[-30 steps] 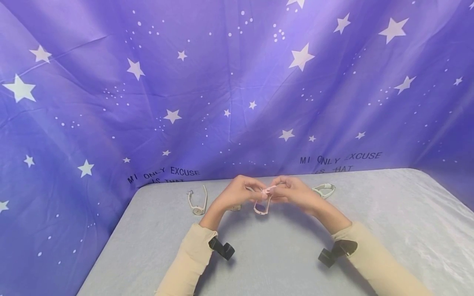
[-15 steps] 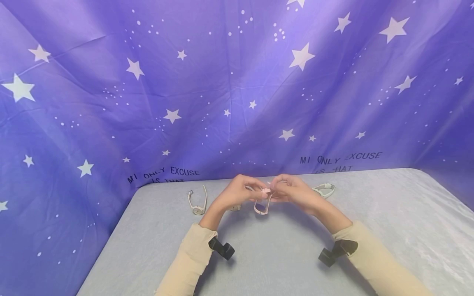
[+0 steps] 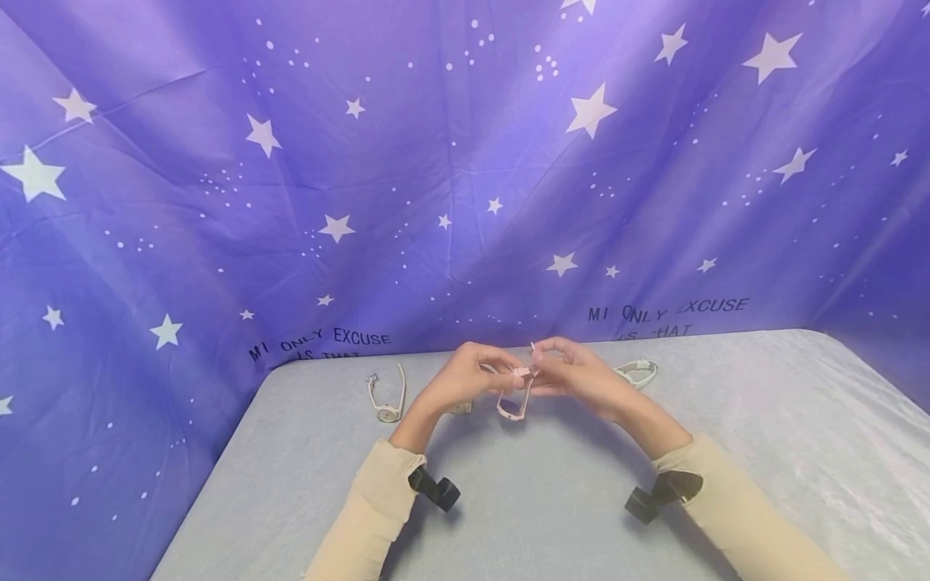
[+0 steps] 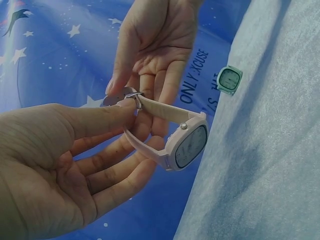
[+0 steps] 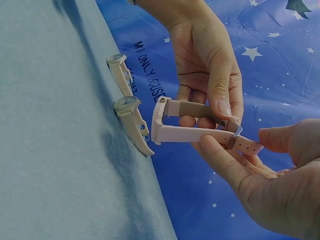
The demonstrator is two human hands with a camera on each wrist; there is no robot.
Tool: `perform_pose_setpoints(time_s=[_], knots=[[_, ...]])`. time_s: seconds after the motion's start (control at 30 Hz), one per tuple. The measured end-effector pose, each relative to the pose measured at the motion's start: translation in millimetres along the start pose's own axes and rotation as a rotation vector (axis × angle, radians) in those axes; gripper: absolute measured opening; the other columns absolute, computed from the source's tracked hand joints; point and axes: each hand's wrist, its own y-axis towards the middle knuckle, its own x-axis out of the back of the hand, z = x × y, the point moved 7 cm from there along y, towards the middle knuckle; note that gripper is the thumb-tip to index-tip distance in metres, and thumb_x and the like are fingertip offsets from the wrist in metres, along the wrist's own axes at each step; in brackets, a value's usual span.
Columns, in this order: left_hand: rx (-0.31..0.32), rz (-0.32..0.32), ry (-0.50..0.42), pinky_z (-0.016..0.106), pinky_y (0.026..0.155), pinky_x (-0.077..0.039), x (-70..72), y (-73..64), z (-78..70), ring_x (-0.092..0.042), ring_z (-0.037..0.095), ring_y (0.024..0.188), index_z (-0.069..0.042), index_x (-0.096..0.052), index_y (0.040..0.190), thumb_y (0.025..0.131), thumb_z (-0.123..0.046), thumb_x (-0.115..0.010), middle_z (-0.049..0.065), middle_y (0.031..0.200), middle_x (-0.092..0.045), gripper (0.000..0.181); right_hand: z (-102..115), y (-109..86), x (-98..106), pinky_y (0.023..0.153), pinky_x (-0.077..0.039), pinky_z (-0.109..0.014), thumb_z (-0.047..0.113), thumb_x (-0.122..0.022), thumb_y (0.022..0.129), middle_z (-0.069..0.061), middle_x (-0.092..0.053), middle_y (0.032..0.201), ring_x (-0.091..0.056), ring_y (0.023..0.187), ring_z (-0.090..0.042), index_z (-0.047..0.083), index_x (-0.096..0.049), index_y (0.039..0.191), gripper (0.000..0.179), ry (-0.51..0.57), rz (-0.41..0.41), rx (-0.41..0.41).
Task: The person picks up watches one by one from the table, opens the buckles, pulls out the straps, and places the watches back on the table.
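Both hands meet over the back of the table around a pale pink wristwatch (image 3: 512, 415), held in the air with its case hanging down. My left hand (image 3: 465, 376) pinches the strap at its metal buckle (image 5: 234, 136) between thumb and fingers. At the strap's free end (image 5: 250, 146), which passes through the buckle, my right hand (image 3: 581, 381) has its thumb and index finger, with the other fingers beneath. The strap forms a closed loop. In the left wrist view the watch case (image 4: 189, 146) faces outward, and fingers partly cover the buckle.
A cream watch (image 3: 388, 413) lies unfastened on the grey cloth-covered table (image 3: 538, 500), left of the hands. Another cream watch (image 3: 461, 408) is partly hidden behind the left hand. Beyond the right hand lies a pale green watch (image 3: 639, 373). A purple star curtain (image 3: 450, 177) hangs behind.
The right thumb and index finger have shifted slightly upward at the strap's end, and a thin strap tip now points up between them. The left hand has stayed almost still.
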Motion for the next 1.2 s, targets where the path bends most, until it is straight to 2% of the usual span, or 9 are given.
perform_pose_setpoints(time_s=[0.2, 0.37, 0.47, 0.57, 0.67, 0.8, 0.93, 1.1, 1.2], knots=[[-0.006, -0.017, 0.018, 0.044, 0.076, -0.064, 0.9, 0.8, -0.2, -0.072, 0.02, 0.076, -0.005, -0.078, 0.106, 0.086, -0.008, -0.079, 0.015, 0.088, -0.076, 0.02, 2.1, -0.4, 0.5, 0.103, -0.053, -0.05, 0.013, -0.047, 0.108, -0.026, -0.069, 0.118, -0.074, 0.105, -0.025, -0.014, -0.042, 0.129, 0.035, 0.0, 0.001, 0.023], [0.012, -0.028, 0.038, 0.035, 0.075, -0.061, 0.5, 0.7, 0.4, -0.069, 0.016, 0.078, -0.006, -0.077, 0.105, 0.085, -0.01, -0.079, 0.012, 0.093, -0.076, 0.02, 5.4, -2.5, 2.1, 0.106, -0.053, -0.048, 0.02, -0.05, 0.108, -0.025, -0.067, 0.123, -0.072, 0.11, -0.027, -0.006, -0.049, 0.126, 0.031, -0.112, -0.053, 0.042], [0.06, -0.015, -0.018, 0.032, 0.076, -0.059, -1.8, 0.7, 3.0, -0.067, 0.014, 0.082, -0.004, -0.075, 0.106, 0.085, -0.01, -0.079, 0.012, 0.097, -0.075, 0.022, 9.3, -4.3, 1.4, 0.11, -0.049, -0.052, 0.021, -0.049, 0.108, -0.026, -0.065, 0.127, -0.068, 0.117, -0.033, -0.006, -0.048, 0.129, 0.034, -0.162, -0.07, 0.068], [0.105, 0.0, -0.102, 0.033, 0.08, -0.06, -4.9, 1.5, 5.7, -0.067, 0.014, 0.086, 0.0, -0.072, 0.109, 0.086, -0.008, -0.078, 0.012, 0.099, -0.074, 0.025, 12.3, -5.1, 0.3, 0.113, -0.045, -0.055, 0.021, -0.047, 0.109, -0.027, -0.063, 0.132, -0.065, 0.123, -0.039, -0.006, -0.048, 0.129, 0.033, -0.164, -0.072, 0.092], [0.13, 0.013, -0.171, 0.039, 0.088, -0.061, -7.1, 1.4, 7.0, -0.068, 0.016, 0.089, 0.004, -0.07, 0.111, 0.087, -0.007, -0.076, 0.016, 0.103, -0.073, 0.028, 14.1, -5.4, -0.6, 0.115, -0.043, -0.055, 0.02, -0.046, 0.109, -0.028, -0.062, 0.134, -0.063, 0.126, -0.04, -0.006, -0.047, 0.129, 0.033, -0.155, -0.071, 0.111], [0.152, 0.028, -0.227, 0.045, 0.099, -0.057, -8.8, 0.5, 9.1, -0.069, 0.021, 0.104, 0.005, -0.07, 0.113, 0.091, -0.012, -0.072, 0.016, 0.124, -0.071, 0.027, 14.8, -4.9, -2.3, 0.115, -0.042, -0.055, 0.018, -0.045, 0.109, -0.029, -0.06, 0.137, -0.061, 0.128, -0.041, -0.008, -0.046, 0.128, 0.032, -0.138, -0.065, 0.131], [0.184, 0.043, -0.245, 0.041, 0.102, -0.055, -11.1, 1.4, 13.1, -0.067, 0.021, 0.116, 0.002, -0.072, 0.114, 0.096, -0.021, -0.066, 0.005, 0.148, -0.059, 0.029, 15.9, -4.7, -5.0, 0.115, -0.042, -0.054, 0.017, -0.044, 0.109, -0.027, -0.059, 0.141, -0.061, 0.128, -0.041, -0.008, -0.046, 0.127, 0.03, -0.139, -0.059, 0.156], [0.255, 0.049, -0.327, 0.038, 0.103, -0.055, -15.2, 3.5, 19.0, -0.069, 0.016, 0.104, 0.003, -0.07, 0.122, 0.097, -0.023, -0.065, 0.004, 0.147, -0.06, 0.036, 16.1, -4.4, -8.2, 0.115, -0.041, -0.058, 0.019, -0.044, 0.109, -0.025, -0.06, 0.141, -0.061, 0.127, -0.042, -0.005, -0.047, 0.125, 0.029, -0.166, -0.054, 0.182], [0.28, 0.042, -0.372, 0.037, 0.103, -0.055, -17.5, 4.4, 20.9, -0.069, 0.011, 0.096, 0.007, -0.069, 0.12, 0.097, -0.019, -0.064, 0.006, 0.128, -0.07, 0.036, 15.4, -4.0, -9.9, 0.116, -0.038, -0.061, 0.02, -0.044, 0.11, -0.024, -0.059, 0.141, -0.061, 0.127, -0.042, -0.003, -0.047, 0.125, 0.028, -0.176, -0.047, 0.193]])
